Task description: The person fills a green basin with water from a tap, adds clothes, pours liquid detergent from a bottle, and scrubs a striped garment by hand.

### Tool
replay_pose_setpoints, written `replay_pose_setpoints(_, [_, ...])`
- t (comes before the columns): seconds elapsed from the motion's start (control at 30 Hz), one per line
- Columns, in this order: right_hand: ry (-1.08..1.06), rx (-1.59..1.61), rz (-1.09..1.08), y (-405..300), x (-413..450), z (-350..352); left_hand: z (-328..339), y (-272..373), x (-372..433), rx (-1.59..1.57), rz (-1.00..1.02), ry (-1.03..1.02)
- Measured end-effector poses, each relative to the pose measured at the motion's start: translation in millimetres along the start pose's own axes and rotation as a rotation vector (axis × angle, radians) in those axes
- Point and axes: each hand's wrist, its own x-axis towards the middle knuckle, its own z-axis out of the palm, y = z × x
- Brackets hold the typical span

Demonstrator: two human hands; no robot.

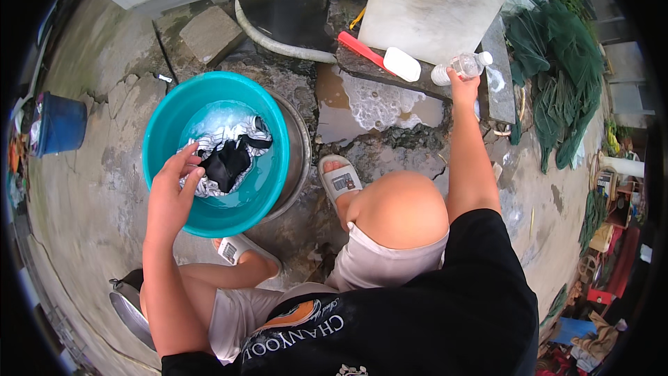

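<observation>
My right hand [464, 87] grips a clear plastic bottle [467, 65] with a white cap, tilted on its side at the edge of the stone ledge. Over the near left rim of a teal plastic basin [215, 223], my left hand [180, 175] hovers with fingers apart and nothing in it. Inside the basin, black cloth [227, 164] lies on a striped white garment [211, 188] in shallow, sudsy water. A red-handled brush [365, 52] and a white oval soap dish or lid [402, 64] rest on the ledge, left of the bottle.
A metal basin [300, 151] sits partly under the teal one. Beyond my foot is a puddle with foam [378, 104]. A pale slab [433, 5] leans behind the ledge. Green netting [558, 73] lies at right, a blue bucket [62, 122] at left, and a hose [276, 47] at the back.
</observation>
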Motion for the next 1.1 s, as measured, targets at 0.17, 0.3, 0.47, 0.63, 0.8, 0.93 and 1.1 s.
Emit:
replay_pose_setpoints(0.17, [-0.149,0.301,0.308,-0.3,-12.3,-32.5,-10.6,7.1,-5.6,0.213,0.049,0.037])
replay_pose_setpoints(0.3, [-0.042,0.265,0.472,-12.2,-31.0,-56.0,-19.9,-6.8,-16.8,0.24,0.027,0.068])
replay_pose_setpoints(0.47, [-0.045,0.239,0.028,-79.5,-56.1,-30.9,-8.2,-56.9,-29.4,0.457,0.045,0.134])
replay_pose_setpoints(0.63, [-0.702,0.043,-0.277,-256.4,-102.5,12.8,26.0,-65.3,-53.2,0.568,0.016,-0.421])
replay_pose_setpoints(0.8, [-1.26,-0.264,-0.768,-305.9,-229.7,104.8,41.4,-67.8,-66.6,0.725,-0.043,-0.678])
replay_pose_setpoints(0.93, [-1.48,-0.682,-0.52,-225.3,-359.5,177.6,47.2,-54.9,-73.0,0.652,-0.121,-0.702])
replay_pose_setpoints(1.1, [-1.151,-0.903,-0.309,-198.9,-452.2,203.5,40.9,-64.2,-58.0,0.47,-0.228,-0.615])
